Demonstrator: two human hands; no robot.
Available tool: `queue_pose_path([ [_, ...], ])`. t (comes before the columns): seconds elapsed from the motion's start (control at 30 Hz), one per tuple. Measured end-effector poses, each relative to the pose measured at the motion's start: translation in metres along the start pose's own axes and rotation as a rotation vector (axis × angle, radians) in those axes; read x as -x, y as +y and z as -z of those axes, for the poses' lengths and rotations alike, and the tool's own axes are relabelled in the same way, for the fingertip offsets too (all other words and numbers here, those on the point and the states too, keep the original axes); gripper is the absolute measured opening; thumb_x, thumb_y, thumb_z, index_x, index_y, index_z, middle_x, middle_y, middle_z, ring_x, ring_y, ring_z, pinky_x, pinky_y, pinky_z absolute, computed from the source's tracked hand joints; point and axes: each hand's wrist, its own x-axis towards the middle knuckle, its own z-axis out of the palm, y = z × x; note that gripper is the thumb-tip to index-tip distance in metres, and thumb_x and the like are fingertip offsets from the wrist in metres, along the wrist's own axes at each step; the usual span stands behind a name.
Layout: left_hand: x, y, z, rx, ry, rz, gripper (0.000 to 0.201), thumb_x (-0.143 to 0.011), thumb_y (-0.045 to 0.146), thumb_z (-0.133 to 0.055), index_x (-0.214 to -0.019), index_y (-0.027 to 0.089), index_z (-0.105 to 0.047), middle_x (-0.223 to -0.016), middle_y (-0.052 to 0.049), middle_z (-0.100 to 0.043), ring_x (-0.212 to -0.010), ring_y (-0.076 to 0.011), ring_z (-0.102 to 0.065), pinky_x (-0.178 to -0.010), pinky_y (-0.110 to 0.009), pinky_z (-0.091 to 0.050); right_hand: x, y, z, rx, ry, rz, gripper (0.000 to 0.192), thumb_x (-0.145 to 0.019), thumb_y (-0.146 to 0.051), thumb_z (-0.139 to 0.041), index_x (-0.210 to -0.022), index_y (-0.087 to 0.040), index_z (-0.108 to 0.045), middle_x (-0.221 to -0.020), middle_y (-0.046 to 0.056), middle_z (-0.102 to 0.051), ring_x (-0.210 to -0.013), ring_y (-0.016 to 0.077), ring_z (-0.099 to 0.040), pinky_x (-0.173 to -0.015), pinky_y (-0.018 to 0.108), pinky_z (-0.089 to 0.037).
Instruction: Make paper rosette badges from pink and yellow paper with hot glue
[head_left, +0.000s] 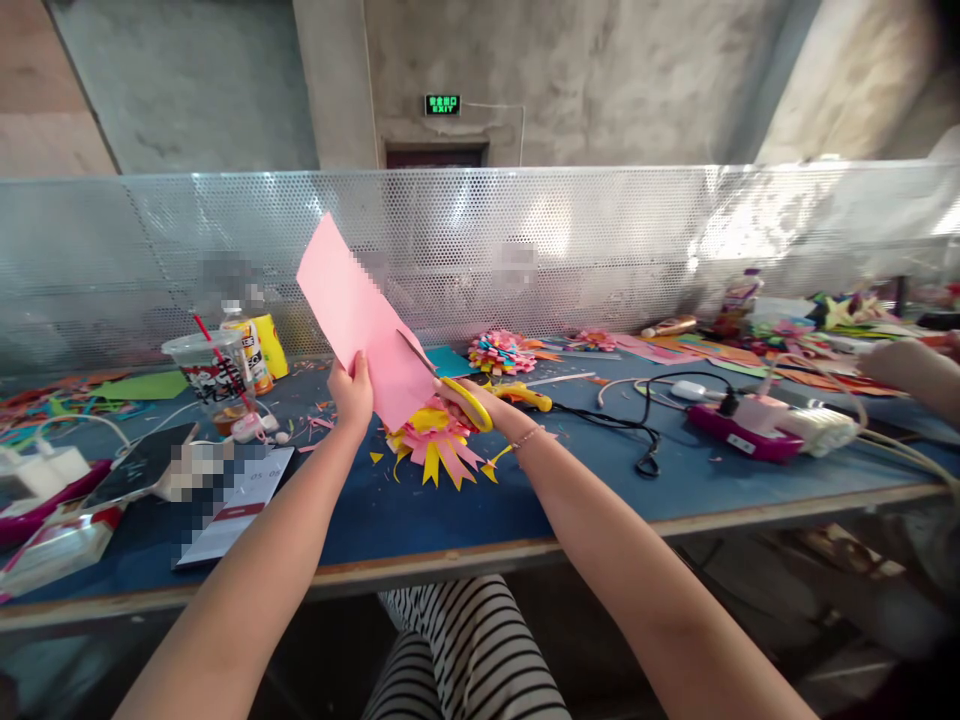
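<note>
My left hand pinches the lower left edge of a pink sheet of paper, held tilted above the table. Yellow-handled scissors are in my right hand, their blades spread at the sheet's right edge. Most of the right fingers are hidden behind the handles and paper. Just below the sheet, a pink and yellow paper flower with notched strips lies on the table. A yellow glue gun with a black cord rests to the right of my right hand.
On the left are a plastic cup with a red straw, a bottle and a phone. A purple power strip with chargers lies right. Behind stands a perforated metal screen. Another person's arm reaches in from the right.
</note>
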Motion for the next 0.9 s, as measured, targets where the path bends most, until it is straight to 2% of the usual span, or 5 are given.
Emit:
queue_pose_path([
  [0.13,0.004,0.004,-0.001,0.03,-0.069,0.009,0.026,-0.081,0.035,-0.055,-0.089,0.013,-0.065,-0.088,-0.013,-0.069,-0.087,-0.0244,-0.065,-0.083,-0.034,-0.048,0.001,-0.001,0.003,-0.074,-0.071,-0.043,0.054,-0.079,-0.07,-0.041,-0.057,-0.021,-0.036,-0.045,-0.003,-0.037,-0.039,0.0075,-0.031,-0.038,0.024,-0.025],
  [0.3,0.005,0.004,-0.003,0.072,-0.096,0.038,0.026,-0.079,0.036,-0.057,-0.089,0.013,-0.065,-0.088,-0.012,-0.069,-0.09,-0.0252,-0.065,-0.085,-0.035,-0.048,0.008,-0.009,0.004,0.039,-0.065,0.0,0.059,-0.08,-0.073,-0.035,-0.051,-0.022,-0.038,-0.039,-0.002,-0.035,-0.039,0.0085,-0.03,-0.039,0.025,-0.028],
  [0.53,0.002,0.004,-0.002,0.11,-0.094,0.055,0.027,-0.079,0.036,-0.057,-0.088,0.012,-0.064,-0.088,-0.013,-0.07,-0.085,-0.0247,-0.066,-0.082,-0.034,-0.049,0.014,-0.017,0.002,0.237,0.078,0.055,0.053,-0.084,-0.063,-0.04,-0.052,-0.021,-0.033,-0.042,-0.002,-0.036,-0.038,0.0081,-0.032,-0.04,0.025,-0.029],
  [0.73,0.0,-0.001,-0.003,0.09,-0.111,0.054,0.031,-0.079,0.039,-0.056,-0.089,0.012,-0.065,-0.089,-0.014,-0.07,-0.086,-0.0254,-0.066,-0.08,-0.034,-0.05,0.008,-0.011,0.005,0.186,0.062,0.042,0.051,-0.079,-0.065,-0.046,-0.056,-0.021,-0.036,-0.044,-0.003,-0.037,-0.038,0.0078,-0.033,-0.037,0.024,-0.027],
  [0.9,0.002,-0.004,-0.006,0.078,-0.182,0.05,0.031,-0.078,0.039,-0.057,-0.089,0.012,-0.065,-0.09,-0.015,-0.07,-0.088,-0.0272,-0.066,-0.08,-0.036,-0.05,0.004,-0.004,0.003,0.059,-0.001,-0.009,0.055,-0.085,-0.066,-0.032,-0.055,-0.021,-0.038,-0.041,-0.003,-0.035,-0.037,0.007,-0.032,-0.038,0.024,-0.027],
])
